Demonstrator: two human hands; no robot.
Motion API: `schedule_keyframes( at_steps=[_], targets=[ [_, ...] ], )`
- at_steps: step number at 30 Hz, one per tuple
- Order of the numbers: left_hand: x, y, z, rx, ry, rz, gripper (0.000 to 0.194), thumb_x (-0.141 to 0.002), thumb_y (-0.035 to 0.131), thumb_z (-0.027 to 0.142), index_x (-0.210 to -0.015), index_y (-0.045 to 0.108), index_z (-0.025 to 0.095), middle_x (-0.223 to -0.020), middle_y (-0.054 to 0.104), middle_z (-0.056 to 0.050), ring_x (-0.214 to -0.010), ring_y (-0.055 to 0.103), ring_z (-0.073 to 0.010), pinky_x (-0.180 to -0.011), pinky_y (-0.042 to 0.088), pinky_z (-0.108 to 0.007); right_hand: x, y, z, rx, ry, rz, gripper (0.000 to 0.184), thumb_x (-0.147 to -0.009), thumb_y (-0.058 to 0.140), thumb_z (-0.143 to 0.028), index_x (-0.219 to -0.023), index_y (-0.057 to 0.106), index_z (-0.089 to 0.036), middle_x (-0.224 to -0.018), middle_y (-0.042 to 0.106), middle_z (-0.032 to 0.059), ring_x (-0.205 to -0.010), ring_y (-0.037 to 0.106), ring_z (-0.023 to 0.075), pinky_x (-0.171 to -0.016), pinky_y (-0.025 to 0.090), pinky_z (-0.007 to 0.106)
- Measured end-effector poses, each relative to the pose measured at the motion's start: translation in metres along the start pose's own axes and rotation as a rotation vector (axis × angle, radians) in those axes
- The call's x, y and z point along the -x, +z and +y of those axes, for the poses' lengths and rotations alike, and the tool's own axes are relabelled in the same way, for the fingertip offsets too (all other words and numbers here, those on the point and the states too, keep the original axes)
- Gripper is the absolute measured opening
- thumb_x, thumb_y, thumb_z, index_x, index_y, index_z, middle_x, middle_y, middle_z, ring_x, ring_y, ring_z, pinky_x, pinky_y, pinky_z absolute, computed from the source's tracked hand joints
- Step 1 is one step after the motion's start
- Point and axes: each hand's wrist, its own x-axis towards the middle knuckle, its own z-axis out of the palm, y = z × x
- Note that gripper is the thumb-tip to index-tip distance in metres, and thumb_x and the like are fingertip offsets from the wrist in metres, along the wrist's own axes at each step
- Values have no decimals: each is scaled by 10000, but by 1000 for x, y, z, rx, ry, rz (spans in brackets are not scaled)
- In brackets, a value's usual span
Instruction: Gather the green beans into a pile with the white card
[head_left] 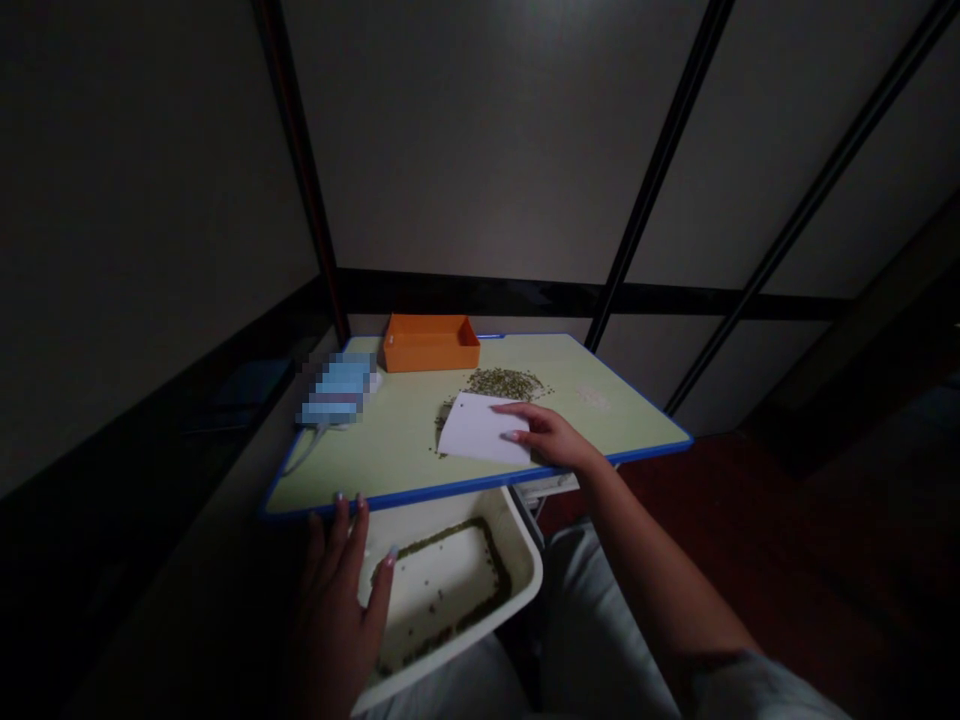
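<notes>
My right hand (551,437) grips the right edge of a white sheet of paper or card (480,428) between thumb and fingers, low over the tabletop. Just beyond the card lies a pile of small greenish grains, perhaps beans (506,382); some more show along the card's left edge. My left hand (345,590) is at the left end of a white plastic tub (531,560), its fingers spread and nothing seen in them. Inside the tub, more grains gather along the edges of the bottom. Its fingertips reach the table's blue front edge.
The pale green table (397,440) has a blue rim. An orange open box (431,345) stands at the back left, with a blue pen-like object (491,337) beside it. A pixelated blue item (341,388) lies at left. Pale small bits (594,398) lie at right.
</notes>
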Motion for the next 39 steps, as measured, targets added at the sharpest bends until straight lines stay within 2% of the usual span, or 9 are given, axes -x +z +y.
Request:
schedule_keyframes(
  at_steps=[7,12,15,21,26,33,39],
  targets=[
    [-1,-3,1,-3,16,5,704,-901,497,340,-1535,193,335,-1608,332,-75,-1509,192,-353,-1131,400,-599,-1,-1,-1,-15,-17,-40,426,-764,783,-327,-1179,729,-249,-1281,667,69,-1035,636,193,-855,518,305],
    [0,-2,-1,-16,20,5,707,-898,501,346,-1535,195,329,-1608,330,-81,-1506,203,-356,-1125,407,-602,0,0,-3,-51,34,-67,423,-757,779,-313,-1170,729,-239,-1193,693,54,-844,621,135,-674,487,234],
    [0,0,-2,-22,25,6,704,-899,499,343,-1535,198,323,-1604,335,-90,-1507,194,-364,-1119,403,-620,0,0,-3,-68,61,-87,429,-739,797,-336,-1151,736,-232,-1147,700,48,-775,597,118,-621,459,220],
    [0,1,-1,-24,42,31,689,-906,487,346,-1534,203,324,-1595,350,-99,-1501,214,-367,-1099,420,-629,-1,-1,-1,-162,105,-134,448,-713,830,-357,-1129,739,-216,-1064,704,39,-725,571,95,-612,451,212],
    [-1,1,-1,-37,40,31,708,-900,504,345,-1536,192,331,-1589,360,-100,-1494,219,-369,-1096,428,-624,-2,-3,2,-186,114,-146,438,-701,844,-320,-1115,743,-221,-1131,696,44,-765,584,93,-642,463,211],
    [-4,-4,3,-50,59,29,719,-902,508,326,-1539,176,326,-1575,382,-110,-1485,233,-362,-1080,453,-609,-1,-4,1,-218,135,-162,459,-685,857,-285,-1120,739,-195,-969,720,28,-686,570,84,-598,455,203],
    [-4,-5,5,-46,53,32,716,-901,509,328,-1539,183,321,-1571,385,-113,-1483,239,-367,-1071,455,-619,-1,-5,3,-216,132,-157,455,-672,867,-281,-1103,749,-193,-995,718,29,-706,578,82,-610,464,197]
  ],
)
